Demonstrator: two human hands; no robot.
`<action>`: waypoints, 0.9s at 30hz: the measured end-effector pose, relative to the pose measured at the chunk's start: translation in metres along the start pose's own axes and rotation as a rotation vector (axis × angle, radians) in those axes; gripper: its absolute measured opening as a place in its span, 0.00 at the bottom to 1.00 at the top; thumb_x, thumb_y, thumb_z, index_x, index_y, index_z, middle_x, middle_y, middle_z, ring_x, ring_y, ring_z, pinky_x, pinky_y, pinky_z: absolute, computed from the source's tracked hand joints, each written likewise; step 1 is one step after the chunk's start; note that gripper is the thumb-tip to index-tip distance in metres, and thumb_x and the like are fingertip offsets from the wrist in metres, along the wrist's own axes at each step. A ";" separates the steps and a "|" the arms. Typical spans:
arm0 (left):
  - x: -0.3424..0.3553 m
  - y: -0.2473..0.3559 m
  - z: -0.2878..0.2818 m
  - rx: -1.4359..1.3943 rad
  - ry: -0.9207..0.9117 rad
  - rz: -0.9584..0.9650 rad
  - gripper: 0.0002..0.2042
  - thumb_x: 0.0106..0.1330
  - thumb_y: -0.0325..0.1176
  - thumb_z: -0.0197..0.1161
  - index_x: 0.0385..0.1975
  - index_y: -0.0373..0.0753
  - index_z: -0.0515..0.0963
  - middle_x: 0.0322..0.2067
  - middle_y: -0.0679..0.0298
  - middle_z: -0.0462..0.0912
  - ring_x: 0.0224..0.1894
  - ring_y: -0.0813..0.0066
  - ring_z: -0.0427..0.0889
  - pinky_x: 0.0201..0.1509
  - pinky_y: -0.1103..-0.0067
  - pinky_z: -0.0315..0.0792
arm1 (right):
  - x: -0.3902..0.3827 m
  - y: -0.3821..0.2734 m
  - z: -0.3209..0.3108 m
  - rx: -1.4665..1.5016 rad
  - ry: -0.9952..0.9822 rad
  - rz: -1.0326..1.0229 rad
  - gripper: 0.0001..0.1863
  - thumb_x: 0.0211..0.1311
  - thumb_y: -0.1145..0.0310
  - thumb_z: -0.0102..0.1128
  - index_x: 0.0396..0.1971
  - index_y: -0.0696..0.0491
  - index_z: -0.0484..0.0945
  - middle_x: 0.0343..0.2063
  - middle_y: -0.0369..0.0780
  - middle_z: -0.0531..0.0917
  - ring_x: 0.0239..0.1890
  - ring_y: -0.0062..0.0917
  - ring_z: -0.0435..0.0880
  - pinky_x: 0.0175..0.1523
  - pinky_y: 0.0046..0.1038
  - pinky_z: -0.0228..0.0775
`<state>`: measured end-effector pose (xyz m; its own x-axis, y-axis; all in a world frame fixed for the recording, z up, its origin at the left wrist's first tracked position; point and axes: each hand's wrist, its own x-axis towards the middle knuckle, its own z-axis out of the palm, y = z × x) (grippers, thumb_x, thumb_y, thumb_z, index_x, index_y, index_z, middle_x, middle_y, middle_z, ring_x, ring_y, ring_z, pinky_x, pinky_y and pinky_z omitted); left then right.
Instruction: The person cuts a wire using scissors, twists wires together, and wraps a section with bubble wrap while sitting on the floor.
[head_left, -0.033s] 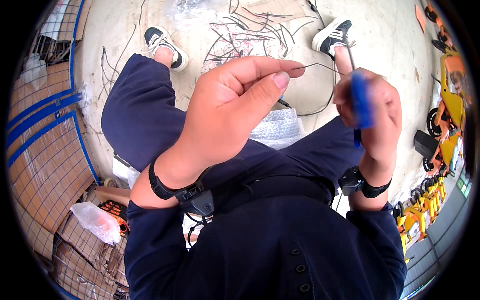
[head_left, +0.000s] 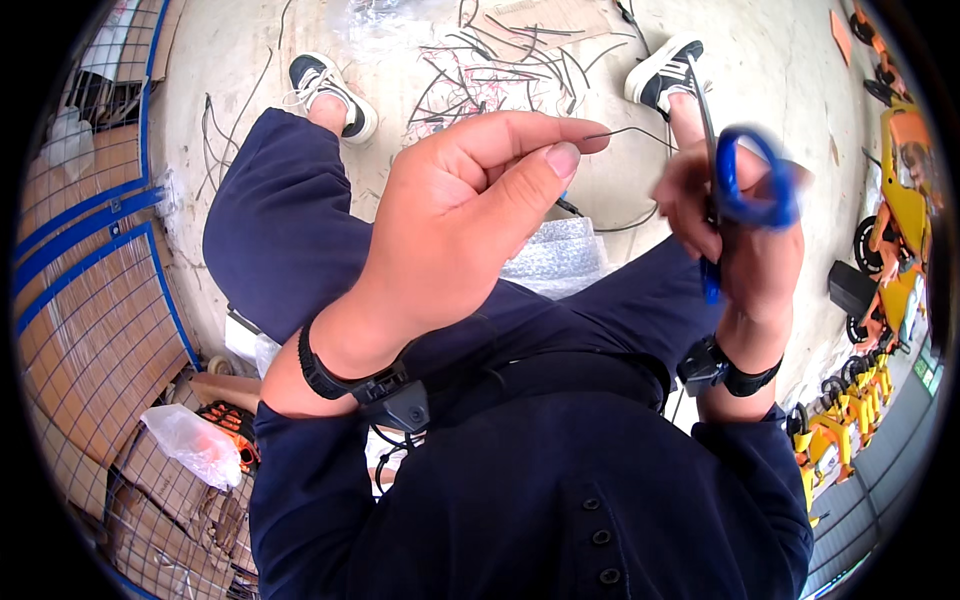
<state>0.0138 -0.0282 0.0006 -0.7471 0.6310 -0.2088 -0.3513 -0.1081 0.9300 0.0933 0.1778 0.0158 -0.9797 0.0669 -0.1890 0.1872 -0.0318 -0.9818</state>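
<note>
My left hand [head_left: 470,210] is closed, with thumb and forefinger pinching the end of a thin dark wire [head_left: 632,128]. The wire arches across to my right hand [head_left: 755,255], where its course is lost behind the fingers. In that hand is a pair of scissors [head_left: 708,120] with blue handles, held with the blades pointing away from me; one handle loop is smeared by motion. Whether the blades touch the wire I cannot tell. Below the hands, a loop of dark cable [head_left: 635,226] passes above silvery bubble wrap [head_left: 555,255] between my legs.
Many cut wire pieces [head_left: 500,75] litter the floor between my shoes, near flat cardboard [head_left: 550,22] and clear plastic film [head_left: 385,22]. Blue mesh cages [head_left: 150,240] holding cardboard stand at left, beside a plastic bag [head_left: 195,445]. Yellow and orange wheeled machines [head_left: 900,210] line the right.
The scissors have turned in my right hand: their blue loop, seen edge-on before, now swings out to the right. My right fingers have shifted slightly. The left hand keeps its pinch.
</note>
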 end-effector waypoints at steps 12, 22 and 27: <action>-0.003 -0.005 0.003 0.107 -0.065 0.077 0.12 0.71 0.29 0.54 0.46 0.30 0.78 0.31 0.62 0.84 0.26 0.85 0.77 0.30 0.88 0.70 | 0.034 0.003 0.025 0.412 0.037 0.071 0.09 0.65 0.68 0.58 0.27 0.56 0.76 0.11 0.28 0.66 0.14 0.11 0.61 0.27 0.18 0.57; 0.005 -0.006 -0.008 -0.252 -0.213 -0.122 0.12 0.71 0.29 0.53 0.48 0.29 0.76 0.39 0.54 0.84 0.36 0.74 0.83 0.38 0.83 0.75 | 0.047 0.005 0.016 0.309 -0.069 -0.041 0.07 0.65 0.70 0.58 0.28 0.58 0.77 0.13 0.29 0.68 0.15 0.10 0.62 0.23 0.15 0.51; 0.005 -0.003 -0.009 -0.185 -0.169 -0.139 0.12 0.70 0.28 0.53 0.48 0.30 0.77 0.38 0.53 0.85 0.35 0.75 0.84 0.37 0.83 0.75 | 0.047 -0.005 0.011 0.110 -0.031 0.134 0.09 0.62 0.67 0.63 0.31 0.58 0.78 0.18 0.29 0.74 0.21 0.09 0.69 0.26 0.14 0.57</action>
<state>0.0060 -0.0311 -0.0059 -0.5852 0.7671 -0.2629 -0.5524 -0.1399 0.8217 0.0455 0.1703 0.0121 -0.9484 0.0238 -0.3161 0.3094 -0.1476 -0.9394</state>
